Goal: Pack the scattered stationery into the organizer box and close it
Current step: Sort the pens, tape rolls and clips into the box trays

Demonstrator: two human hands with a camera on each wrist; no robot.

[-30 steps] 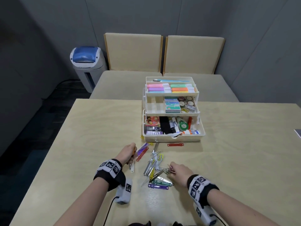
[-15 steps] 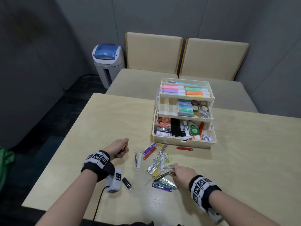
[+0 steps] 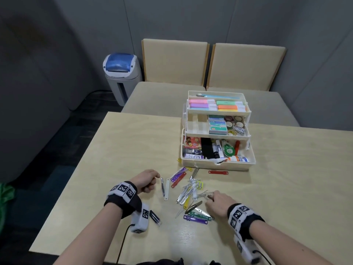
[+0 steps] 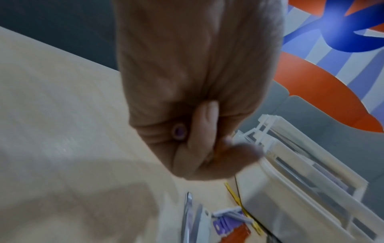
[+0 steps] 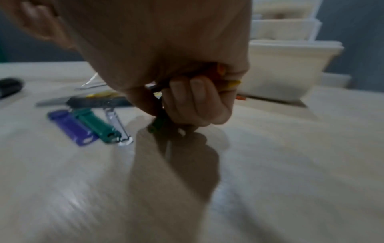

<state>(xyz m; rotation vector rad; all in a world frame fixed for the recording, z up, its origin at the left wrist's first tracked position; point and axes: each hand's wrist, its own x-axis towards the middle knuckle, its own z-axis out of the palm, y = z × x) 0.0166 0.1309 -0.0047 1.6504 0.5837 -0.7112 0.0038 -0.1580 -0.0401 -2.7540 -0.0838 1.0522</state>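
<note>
Head view: my right hand [image 3: 216, 202] clutches several fasteners [image 5: 158, 126], my left hand [image 3: 146, 181] clenches one, and the overfull bunch could spill toward twelve o'clock

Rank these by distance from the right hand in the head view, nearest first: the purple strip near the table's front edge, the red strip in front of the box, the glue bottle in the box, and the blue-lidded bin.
From the right hand:
1. Purple strip, just left of the wrist.
2. Red strip, on the table ahead.
3. Glue bottle, in the organizer box's bottom tier.
4. Blue-lidded bin, on the floor, far left.
</note>
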